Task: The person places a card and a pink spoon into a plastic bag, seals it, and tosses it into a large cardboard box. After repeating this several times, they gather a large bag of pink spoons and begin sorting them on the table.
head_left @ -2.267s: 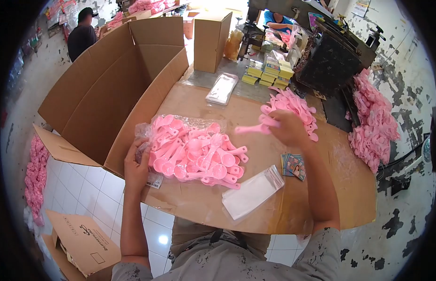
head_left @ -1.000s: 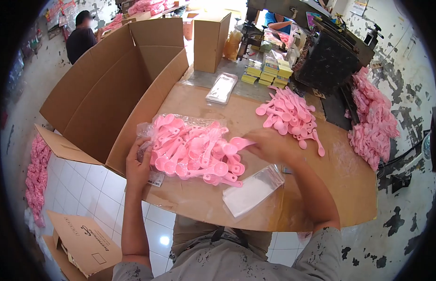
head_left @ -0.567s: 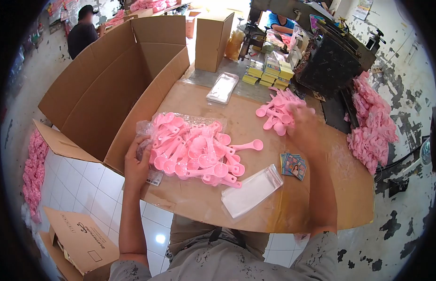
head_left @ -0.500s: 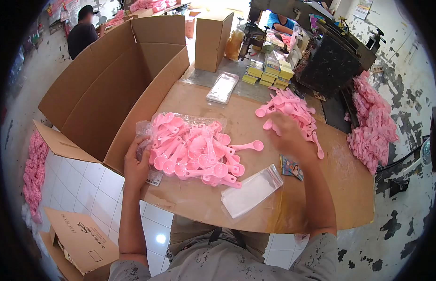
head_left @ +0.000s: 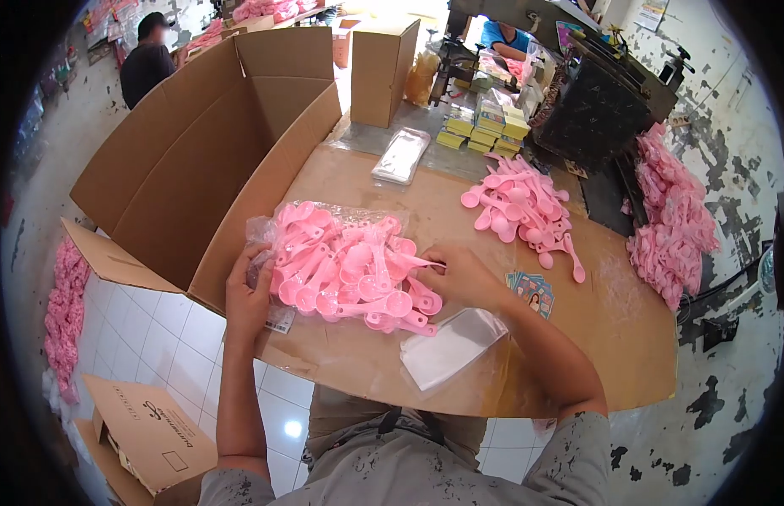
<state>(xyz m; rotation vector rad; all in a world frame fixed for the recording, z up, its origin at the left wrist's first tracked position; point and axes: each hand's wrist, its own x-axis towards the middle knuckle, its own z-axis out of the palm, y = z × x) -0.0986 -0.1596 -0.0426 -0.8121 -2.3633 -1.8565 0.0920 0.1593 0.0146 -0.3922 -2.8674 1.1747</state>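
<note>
Many pink plastic spoons point(head_left: 350, 270) lie heaped on and in a clear plastic bag point(head_left: 261, 229) on the cardboard-covered table. At the heap's left side, my left hand point(head_left: 247, 291) is closed on the bag's gathered edge. On the other side, my right hand point(head_left: 468, 277) pinches a pink spoon point(head_left: 419, 262) that sticks out of the heap; my fingers hide its outer end. Just below that hand lies a stack of clear plastic sleeves point(head_left: 453, 347). Small printed cards point(head_left: 534, 295) are fanned out by my right wrist. Farther back sits a second pile of pink spoons point(head_left: 518, 202).
A large open carton point(head_left: 169, 160) stands against the table's left side. Behind are another sleeve stack point(head_left: 401, 156), yellow-edged card stacks point(head_left: 485, 126), an upright box point(head_left: 383, 76) and a dark machine point(head_left: 590, 110). Pink bundles point(head_left: 674, 223) hang at right. Two people sit farther off.
My right hand has moved left and toward me, from the far spoon pile to the bagged heap, and now grips the protruding spoon. My left hand stays on the bag.
</note>
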